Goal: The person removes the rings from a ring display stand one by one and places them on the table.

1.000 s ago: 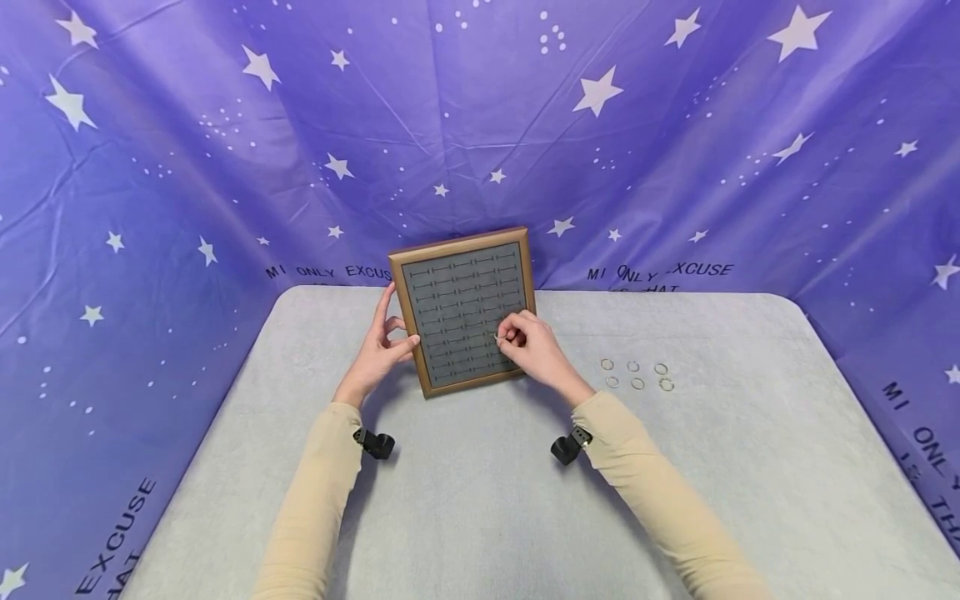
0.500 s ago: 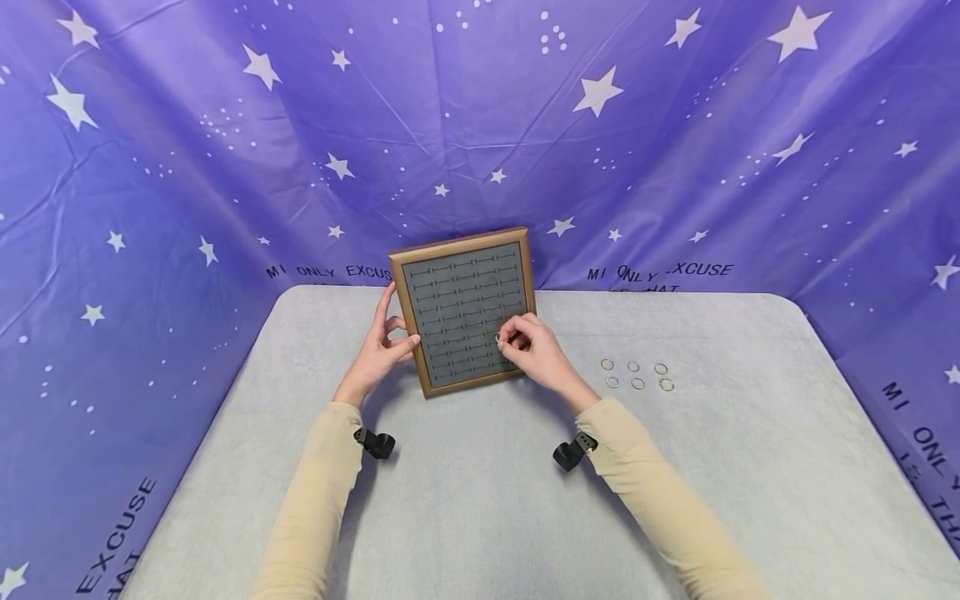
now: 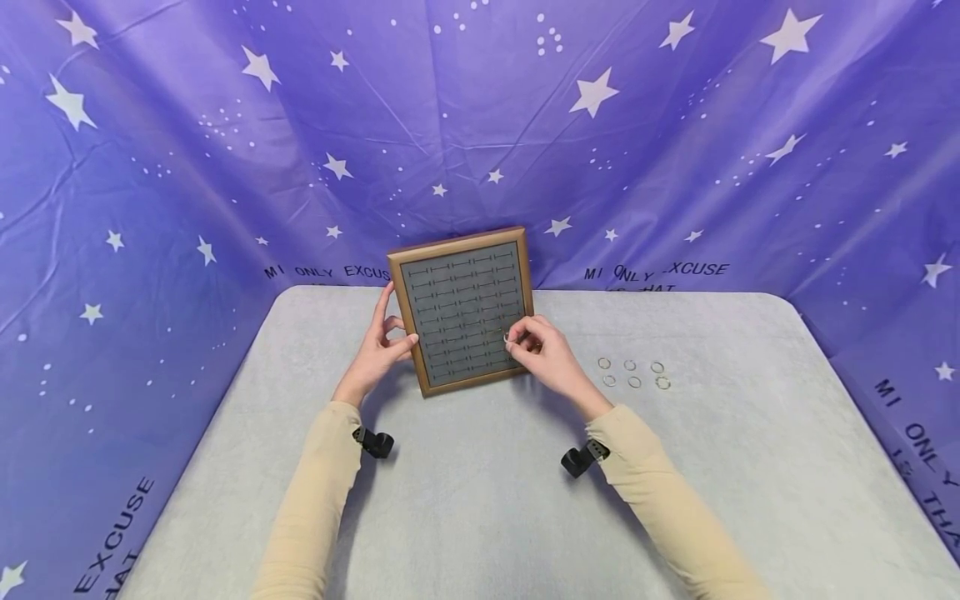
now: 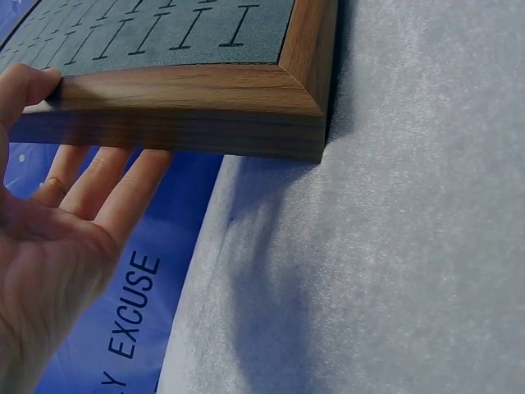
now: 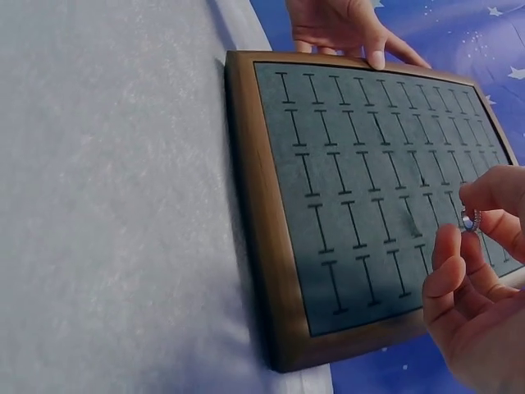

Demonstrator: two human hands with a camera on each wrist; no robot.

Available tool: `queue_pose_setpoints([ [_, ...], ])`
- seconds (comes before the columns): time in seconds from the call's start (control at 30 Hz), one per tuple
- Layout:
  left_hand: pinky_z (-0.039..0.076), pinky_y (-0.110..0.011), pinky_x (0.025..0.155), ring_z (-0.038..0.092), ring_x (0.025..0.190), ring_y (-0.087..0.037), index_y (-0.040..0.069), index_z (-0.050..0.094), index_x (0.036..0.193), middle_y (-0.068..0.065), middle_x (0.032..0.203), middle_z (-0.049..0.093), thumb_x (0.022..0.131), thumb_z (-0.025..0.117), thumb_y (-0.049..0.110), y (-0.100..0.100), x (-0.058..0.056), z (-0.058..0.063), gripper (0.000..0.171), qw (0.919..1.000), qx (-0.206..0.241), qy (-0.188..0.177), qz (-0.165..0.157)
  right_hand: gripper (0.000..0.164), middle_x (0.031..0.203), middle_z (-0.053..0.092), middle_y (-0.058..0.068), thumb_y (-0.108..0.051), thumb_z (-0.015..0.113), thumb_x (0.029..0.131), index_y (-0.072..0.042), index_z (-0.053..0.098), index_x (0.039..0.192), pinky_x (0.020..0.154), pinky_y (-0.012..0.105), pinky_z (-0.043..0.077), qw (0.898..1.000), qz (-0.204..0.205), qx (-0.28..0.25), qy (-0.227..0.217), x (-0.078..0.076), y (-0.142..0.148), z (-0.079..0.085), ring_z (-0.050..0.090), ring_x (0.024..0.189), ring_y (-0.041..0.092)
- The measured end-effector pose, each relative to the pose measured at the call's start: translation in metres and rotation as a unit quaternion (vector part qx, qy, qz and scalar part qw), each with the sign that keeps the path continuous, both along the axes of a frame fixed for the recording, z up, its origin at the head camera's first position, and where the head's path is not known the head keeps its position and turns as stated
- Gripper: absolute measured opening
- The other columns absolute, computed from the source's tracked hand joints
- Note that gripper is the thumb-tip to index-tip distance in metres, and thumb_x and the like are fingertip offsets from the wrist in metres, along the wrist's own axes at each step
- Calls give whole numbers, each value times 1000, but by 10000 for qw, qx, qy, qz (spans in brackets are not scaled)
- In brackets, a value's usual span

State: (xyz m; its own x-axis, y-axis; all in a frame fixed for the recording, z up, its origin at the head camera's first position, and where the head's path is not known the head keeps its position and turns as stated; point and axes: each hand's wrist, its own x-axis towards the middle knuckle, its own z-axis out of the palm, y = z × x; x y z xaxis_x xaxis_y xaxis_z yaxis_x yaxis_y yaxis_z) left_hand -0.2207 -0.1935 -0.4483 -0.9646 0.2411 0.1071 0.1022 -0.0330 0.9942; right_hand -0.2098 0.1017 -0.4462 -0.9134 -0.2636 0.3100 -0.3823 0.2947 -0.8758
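Observation:
A wood-framed ring display board (image 3: 461, 287) with a dark grey slotted pad leans back, tilted, at the far side of the table. My left hand (image 3: 377, 346) grips its left edge, thumb on the front of the frame and fingers behind, as the left wrist view shows. Between the thumb and fingertips of my right hand (image 3: 551, 354) is a small silver ring (image 5: 468, 221), pinched in front of the lower right part of the pad. In the right wrist view its band looks studded. No other rings show in the slots.
Several thin rings (image 3: 634, 382) lie in two short rows on the grey cloth-covered table (image 3: 480, 492), right of the board. A purple star-printed curtain (image 3: 450, 108) hangs behind and along both sides of the table.
My right hand has shifted slightly to the right across the pad, still pinching the ring. My left hand and the board have stayed put; the head view has swung a little.

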Motion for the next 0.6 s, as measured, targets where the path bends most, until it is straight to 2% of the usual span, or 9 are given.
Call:
queue_pose_setpoints([
  [0.2, 56, -45, 74, 68, 79, -18, 32, 5, 156, -12, 100, 48, 91, 58, -9, 0, 1, 0, 93, 10000, 32, -14, 5, 9, 96, 54, 11, 3, 66, 84, -3, 62, 87, 61, 24, 45, 9999, -100, -12, -138, 3, 9, -8, 54, 72, 18],
  [0.37, 56, -46, 74, 68, 79, -18, 32, 5, 156, -12, 101, 48, 91, 58, -9, 0, 1, 0, 94, 10000, 39, -16, -3, 7, 99, 54, 17, 7, 65, 85, 3, 61, 89, 61, 22, 46, 9995, -148, -13, -285, 9, 18, -16, 56, 73, 23],
  [0.47, 55, -48, 75, 67, 78, -18, 35, 6, 156, -13, 101, 48, 91, 59, -8, -2, -1, -5, 94, 10000, 24, -1, 4, 7, 99, 53, 22, 11, 63, 84, 8, 60, 89, 62, 21, 47, 9991, -152, 21, -400, 21, 19, -5, 56, 74, 27],
  [0.6, 55, -49, 76, 67, 77, -18, 35, 6, 156, -13, 101, 48, 92, 58, -8, -2, -2, -5, 94, 10000, 20, 5, -10, 7, 97, 54, 18, 8, 64, 84, 5, 60, 88, 63, 22, 47, 9988, -233, 66, -436, 24, 26, -11, 56, 73, 24],
])
